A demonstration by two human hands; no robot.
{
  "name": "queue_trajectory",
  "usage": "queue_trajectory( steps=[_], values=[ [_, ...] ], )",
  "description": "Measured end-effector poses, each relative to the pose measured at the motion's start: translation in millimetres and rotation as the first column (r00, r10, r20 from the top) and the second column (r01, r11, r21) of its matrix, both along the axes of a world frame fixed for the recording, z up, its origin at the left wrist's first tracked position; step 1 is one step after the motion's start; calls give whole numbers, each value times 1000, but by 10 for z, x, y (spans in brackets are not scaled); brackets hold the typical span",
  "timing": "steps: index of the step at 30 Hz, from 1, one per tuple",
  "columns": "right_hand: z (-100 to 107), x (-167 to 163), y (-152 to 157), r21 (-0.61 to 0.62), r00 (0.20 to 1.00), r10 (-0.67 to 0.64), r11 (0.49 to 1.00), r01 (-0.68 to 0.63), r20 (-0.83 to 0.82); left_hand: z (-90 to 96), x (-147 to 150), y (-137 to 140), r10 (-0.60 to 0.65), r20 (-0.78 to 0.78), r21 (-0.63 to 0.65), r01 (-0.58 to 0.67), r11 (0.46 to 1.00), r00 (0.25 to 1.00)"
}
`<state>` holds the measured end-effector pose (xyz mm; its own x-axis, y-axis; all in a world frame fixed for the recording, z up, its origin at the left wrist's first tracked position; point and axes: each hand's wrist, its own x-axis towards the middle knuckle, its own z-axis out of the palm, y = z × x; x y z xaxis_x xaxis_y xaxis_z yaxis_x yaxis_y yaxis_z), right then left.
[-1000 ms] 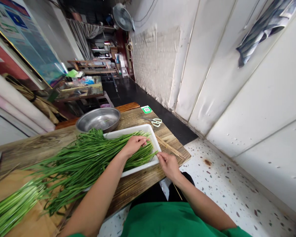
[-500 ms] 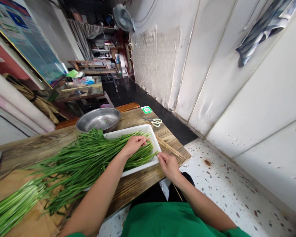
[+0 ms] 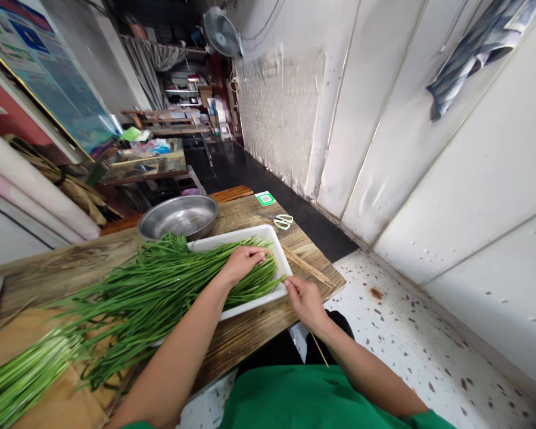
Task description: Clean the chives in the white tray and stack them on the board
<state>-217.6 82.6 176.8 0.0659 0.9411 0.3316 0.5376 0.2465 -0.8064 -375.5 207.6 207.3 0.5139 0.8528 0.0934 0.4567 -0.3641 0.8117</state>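
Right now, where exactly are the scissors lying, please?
In the head view, the scissors lie just right of centre on the wooden table, past the far corner of the white tray, between the green QR-code card and the thin sticks.

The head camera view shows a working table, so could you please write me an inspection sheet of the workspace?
Surface: wooden table, grain visible; brown sheet at lower left.
Work things: green stalks in a white tray, leaves spilling past its left side; second bundle on the brown sheet.
Clutter: metal bowl, scissors, thin sticks and a QR card.
Hands: left hand over the stalks, fingertips together, any hold unclear; right hand pinching stalk ends near the tray corner.
Cables: thin dark cable on the wall by the fan.
Surroundings: pale wall, hanging cloth, another table behind.
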Motion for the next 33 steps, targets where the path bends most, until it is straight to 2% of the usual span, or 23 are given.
queue_trajectory(
  steps=[18,21,25,27,29,31,33],
  values=[
    [-14,-12,28,-7,998,-34,999,34,-56,120,38,-110,-70,-35,-13,69,998,997],
    [-7,-14,69,-7,996,-48,999,47,-79,131,83,-173,-157,-51,-23,156,987,986],
    [12,-3,125,5,994,-52,999,52,-99,195,117,-256,-348,-70,-21,347,938,935],
    [20,5,131,20,995,-49,999,51,-82,213,105,-254,-391,-74,-14,391,920,917],
    [18,13,114,32,996,-56,998,59,-62,194,79,-214,-316,-75,44,320,947,946],
    [3,19,80,32,997,-64,997,65,-41,137,56,-155,-136,-117,171,155,973,984],
    [-25,23,43,23,998,-60,998,60,-22,58,46,-107,28,-210,312,39,949,977]
  ],
)
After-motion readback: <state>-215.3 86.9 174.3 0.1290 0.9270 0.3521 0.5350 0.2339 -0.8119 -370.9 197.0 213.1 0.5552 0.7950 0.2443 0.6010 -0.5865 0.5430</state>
